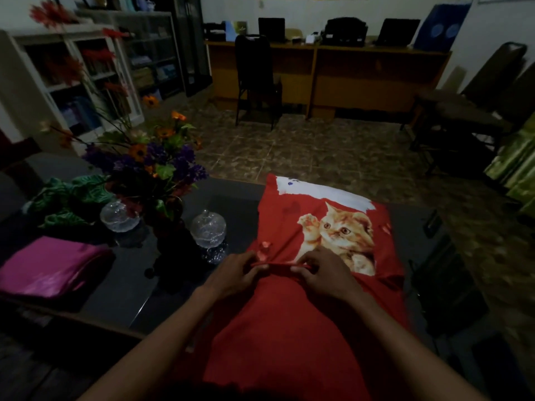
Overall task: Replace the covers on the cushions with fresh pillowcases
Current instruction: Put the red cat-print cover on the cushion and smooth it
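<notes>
A red pillowcase (289, 224) printed with an orange kitten lies on the dark table (237, 204), its near part draped toward me. A raised fold of the red fabric runs across its middle. My left hand (234, 273) pinches the left end of that fold. My right hand (321, 273) pinches the right end, fingers curled over the cloth just below the kitten. A folded magenta cloth (49, 267) lies at the table's left edge. Whether a cushion is inside the red case is unclear.
A vase of artificial flowers (150, 163) and two lidded glass bowls (120, 217) (208, 230) stand left of the pillowcase. A dark object (432, 224) sits at the table's right end. Chairs, desks and shelves line the room beyond.
</notes>
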The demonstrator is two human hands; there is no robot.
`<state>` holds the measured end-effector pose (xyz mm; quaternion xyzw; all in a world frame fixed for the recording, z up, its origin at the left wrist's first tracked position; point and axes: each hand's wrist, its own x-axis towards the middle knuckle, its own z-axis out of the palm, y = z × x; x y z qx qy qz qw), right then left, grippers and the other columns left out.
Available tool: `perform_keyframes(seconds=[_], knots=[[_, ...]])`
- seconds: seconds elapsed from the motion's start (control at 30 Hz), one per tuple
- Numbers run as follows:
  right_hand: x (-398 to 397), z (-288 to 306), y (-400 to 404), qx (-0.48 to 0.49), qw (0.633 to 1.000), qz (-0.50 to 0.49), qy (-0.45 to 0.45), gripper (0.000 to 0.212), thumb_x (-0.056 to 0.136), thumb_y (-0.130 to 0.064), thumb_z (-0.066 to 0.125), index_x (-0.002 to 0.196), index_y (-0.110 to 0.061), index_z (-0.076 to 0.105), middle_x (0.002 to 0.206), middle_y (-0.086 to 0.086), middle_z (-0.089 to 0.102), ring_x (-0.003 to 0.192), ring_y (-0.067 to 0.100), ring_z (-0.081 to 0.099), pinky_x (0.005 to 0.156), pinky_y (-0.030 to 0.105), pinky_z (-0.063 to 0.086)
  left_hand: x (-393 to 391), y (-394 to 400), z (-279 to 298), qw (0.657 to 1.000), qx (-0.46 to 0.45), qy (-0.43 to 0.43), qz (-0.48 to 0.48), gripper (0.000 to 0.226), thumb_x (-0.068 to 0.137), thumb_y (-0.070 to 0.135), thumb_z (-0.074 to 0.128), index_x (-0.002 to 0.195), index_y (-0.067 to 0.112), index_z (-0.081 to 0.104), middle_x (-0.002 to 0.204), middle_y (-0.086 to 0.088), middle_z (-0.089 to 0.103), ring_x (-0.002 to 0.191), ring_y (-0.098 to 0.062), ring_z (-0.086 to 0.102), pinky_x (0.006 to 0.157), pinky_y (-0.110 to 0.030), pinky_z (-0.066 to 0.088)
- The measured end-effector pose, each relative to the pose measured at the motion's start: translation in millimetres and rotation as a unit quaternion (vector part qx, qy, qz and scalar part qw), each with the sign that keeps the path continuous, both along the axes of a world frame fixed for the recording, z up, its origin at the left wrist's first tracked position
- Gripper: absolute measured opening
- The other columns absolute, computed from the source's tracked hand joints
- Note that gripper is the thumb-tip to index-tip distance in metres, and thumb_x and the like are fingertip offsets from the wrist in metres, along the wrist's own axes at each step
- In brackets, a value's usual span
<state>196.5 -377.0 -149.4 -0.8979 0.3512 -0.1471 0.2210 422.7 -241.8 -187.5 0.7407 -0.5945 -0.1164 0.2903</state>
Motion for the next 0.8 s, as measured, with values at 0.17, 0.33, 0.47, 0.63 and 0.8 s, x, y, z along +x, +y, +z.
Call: perform_keyframes(seconds=[0.17, 0.33, 0.47, 0.63, 0.8], knots=[[-58.6, 3.4, -18.0, -0.016, 0.991, -0.125, -0.045, 0.046, 0.081, -0.077, 0.053, 0.075, -0.033, 0.063, 0.082, -0.018, 0.062, 0.078, 0.004, 0.059, 0.078, 0.035, 0.049, 8.7, 11.3, 3.6, 0.974, 0.07, -0.195, 0.087, 0.082, 0.09, 0.077, 0.006, 0.07, 0.023, 0.064, 0.083, -0.005, 0.072, 0.088, -0.019, 0.065, 0.09, -0.039, 0.037], [-115.3, -0.9, -33.3, -0.006, 0.99, -0.138, 0.028, 0.043, 0.091, -0.063, 0.053, 0.072, -0.025, 0.059, 0.079, -0.011, 0.063, 0.083, 0.015, 0.056, 0.083, 0.036, 0.031, 3.4, -7.8, 10.1, 0.952, 0.121, -0.237, 0.151, 0.074, 0.095, 0.071, 0.016, 0.075, 0.018, 0.064, 0.09, -0.01, 0.073, 0.096, -0.026, 0.068, 0.1, -0.044, 0.036], [-140.3, 0.9, -46.9, 0.013, 0.991, -0.132, 0.021, 0.03, 0.08, -0.06, 0.047, 0.081, -0.034, 0.062, 0.098, -0.01, 0.067, 0.095, 0.017, 0.059, 0.088, 0.037, 0.04, -20.9, -39.9, 23.3, 0.981, 0.02, -0.159, 0.109, 0.04, 0.092, 0.056, 0.043, 0.091, 0.021, 0.061, 0.096, -0.006, 0.067, 0.093, -0.029, 0.064, 0.084, -0.041, 0.046], [-143.4, -22.4, -40.9, 0.059, 0.994, -0.08, 0.042, 0.042, 0.087, -0.065, 0.04, 0.071, -0.032, 0.062, 0.084, -0.013, 0.058, 0.088, 0.018, 0.059, 0.087, 0.039, 0.048, -76.9, -70.5, 28.8, 0.993, -0.017, -0.118, 0.012, 0.023, 0.097, 0.038, 0.051, 0.102, 0.02, 0.065, 0.104, -0.001, 0.063, 0.098, -0.022, 0.057, 0.083, -0.037, 0.039], [-164.6, -15.9, -43.5, 0.149, 0.977, -0.136, -0.07, 0.033, 0.094, -0.038, 0.069, 0.063, -0.027, 0.065, 0.064, -0.014, 0.065, 0.061, -0.001, 0.057, 0.065, 0.026, 0.045, -141.5, -102.2, 43.2, 0.988, -0.056, -0.072, -0.124, 0.032, 0.093, 0.04, 0.05, 0.109, 0.021, 0.071, 0.112, -0.002, 0.068, 0.103, -0.021, 0.06, 0.09, -0.039, 0.047]])
